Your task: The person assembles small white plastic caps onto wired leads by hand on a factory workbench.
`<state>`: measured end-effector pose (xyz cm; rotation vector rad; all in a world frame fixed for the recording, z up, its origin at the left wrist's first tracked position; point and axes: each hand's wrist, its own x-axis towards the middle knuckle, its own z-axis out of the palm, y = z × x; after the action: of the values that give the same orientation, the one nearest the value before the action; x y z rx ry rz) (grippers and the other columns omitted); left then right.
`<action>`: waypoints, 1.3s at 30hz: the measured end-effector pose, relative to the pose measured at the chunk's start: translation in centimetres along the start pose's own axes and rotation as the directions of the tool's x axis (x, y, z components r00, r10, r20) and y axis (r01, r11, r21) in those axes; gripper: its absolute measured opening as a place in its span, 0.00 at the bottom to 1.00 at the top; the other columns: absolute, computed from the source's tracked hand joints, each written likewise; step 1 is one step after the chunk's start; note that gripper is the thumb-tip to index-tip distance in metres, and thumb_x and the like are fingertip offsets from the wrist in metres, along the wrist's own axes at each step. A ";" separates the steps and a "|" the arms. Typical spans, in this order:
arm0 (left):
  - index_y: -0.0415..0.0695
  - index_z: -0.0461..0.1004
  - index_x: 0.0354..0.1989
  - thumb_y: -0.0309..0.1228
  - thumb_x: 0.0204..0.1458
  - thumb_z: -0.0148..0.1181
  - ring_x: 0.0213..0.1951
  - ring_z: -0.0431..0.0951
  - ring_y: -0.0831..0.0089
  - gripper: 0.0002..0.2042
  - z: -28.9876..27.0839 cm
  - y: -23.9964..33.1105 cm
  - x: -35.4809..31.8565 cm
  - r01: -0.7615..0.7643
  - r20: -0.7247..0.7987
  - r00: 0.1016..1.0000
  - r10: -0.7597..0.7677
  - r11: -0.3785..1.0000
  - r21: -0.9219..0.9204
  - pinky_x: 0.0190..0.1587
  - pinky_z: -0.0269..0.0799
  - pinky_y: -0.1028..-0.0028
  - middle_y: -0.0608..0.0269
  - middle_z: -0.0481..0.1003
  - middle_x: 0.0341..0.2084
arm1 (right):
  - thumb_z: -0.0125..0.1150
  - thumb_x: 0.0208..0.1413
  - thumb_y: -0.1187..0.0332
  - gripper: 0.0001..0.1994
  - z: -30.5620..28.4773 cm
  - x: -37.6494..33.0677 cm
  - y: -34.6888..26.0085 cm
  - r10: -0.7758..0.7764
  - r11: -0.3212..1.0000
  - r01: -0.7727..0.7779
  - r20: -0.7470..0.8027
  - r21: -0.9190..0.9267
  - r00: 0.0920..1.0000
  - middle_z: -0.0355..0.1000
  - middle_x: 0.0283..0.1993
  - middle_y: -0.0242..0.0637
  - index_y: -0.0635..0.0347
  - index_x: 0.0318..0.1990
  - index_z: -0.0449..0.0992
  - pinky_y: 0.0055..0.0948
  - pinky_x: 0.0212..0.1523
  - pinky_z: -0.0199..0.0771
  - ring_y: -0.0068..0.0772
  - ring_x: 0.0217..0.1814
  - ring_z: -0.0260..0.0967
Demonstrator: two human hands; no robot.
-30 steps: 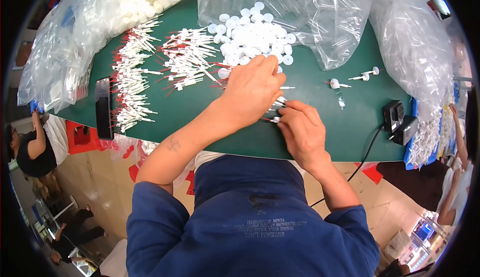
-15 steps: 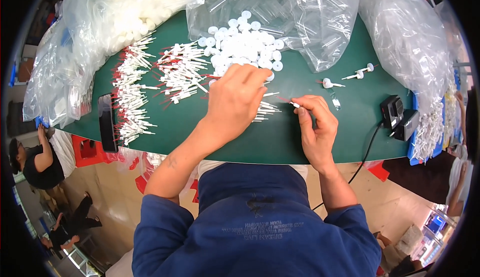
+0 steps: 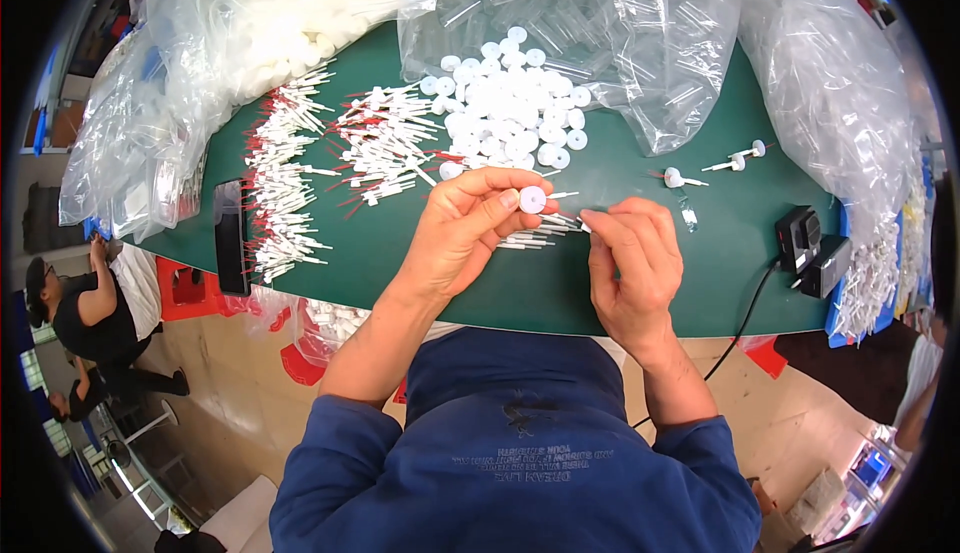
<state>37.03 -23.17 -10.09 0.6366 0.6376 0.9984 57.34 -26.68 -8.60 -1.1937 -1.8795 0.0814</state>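
My left hand [image 3: 462, 233] pinches a round white plastic disc [image 3: 532, 200] with a small hole at its centre, its flat face turned up. Just to the right, my right hand [image 3: 637, 265] is closed at the fingertips on a thin white stick with a red wire [image 3: 586, 225], mostly hidden by the fingers. The disc and the stick are a short gap apart. Beneath both hands lies a small group of similar white sticks [image 3: 530, 238]. A heap of loose white discs [image 3: 512, 103] spreads beyond my left hand.
Two piles of red-wired white sticks [image 3: 285, 173] lie left, beside a black phone-like object [image 3: 231, 238]. Clear bags of tubes [image 3: 560, 13] cover the far side. Several joined disc-and-stick pieces [image 3: 673, 178], black adapters [image 3: 800, 243] and a blue tray [image 3: 845, 223] are right.
My left hand has drawn back from the disc heap toward me and now holds one disc. The right hand stays close by, still pinching the stick. The view has shifted slightly.
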 end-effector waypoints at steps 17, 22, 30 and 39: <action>0.31 0.78 0.49 0.18 0.58 0.61 0.44 0.81 0.70 0.11 0.3 -1.3 -0.2 -0.036 0.076 0.997 0.021 0.980 0.198 0.50 0.79 0.72 0.54 0.79 0.45 | 0.65 0.42 0.85 0.14 0.0 0.3 -1.2 0.179 0.970 -0.197 0.125 0.145 0.976 0.71 0.32 0.38 0.63 0.39 0.78 0.39 0.38 0.72 0.43 0.38 0.70; 0.31 0.79 0.48 0.18 0.58 0.61 0.43 0.81 0.71 0.10 0.2 -1.3 -0.2 -0.006 0.047 0.999 -0.003 0.979 0.202 0.48 0.80 0.73 0.54 0.79 0.44 | 0.68 0.43 0.83 0.13 0.0 -0.1 -0.4 0.082 0.993 -0.093 0.138 0.078 0.987 0.70 0.31 0.39 0.62 0.37 0.75 0.38 0.36 0.71 0.43 0.37 0.70; 0.32 0.79 0.49 0.18 0.57 0.63 0.42 0.82 0.73 0.11 -0.2 -1.6 0.1 -0.021 0.075 0.997 0.005 0.978 0.208 0.48 0.80 0.75 0.58 0.80 0.42 | 0.68 0.43 0.83 0.12 0.6 0.1 -0.9 0.030 0.999 -0.033 0.106 0.019 0.994 0.68 0.30 0.38 0.62 0.35 0.74 0.38 0.34 0.71 0.43 0.35 0.69; 0.31 0.79 0.46 0.16 0.56 0.63 0.42 0.82 0.73 0.10 0.1 -2.0 -0.2 -0.010 0.040 0.999 0.006 0.994 0.112 0.46 0.82 0.75 0.55 0.79 0.42 | 0.67 0.44 0.85 0.12 2.3 -0.4 -1.1 0.001 0.999 -0.001 0.005 0.039 1.000 0.67 0.30 0.38 0.64 0.36 0.74 0.36 0.33 0.70 0.45 0.35 0.69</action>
<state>38.11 -24.21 -11.45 0.7565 0.6602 0.9600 54.98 -26.68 -9.75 -1.1691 -1.8730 0.1214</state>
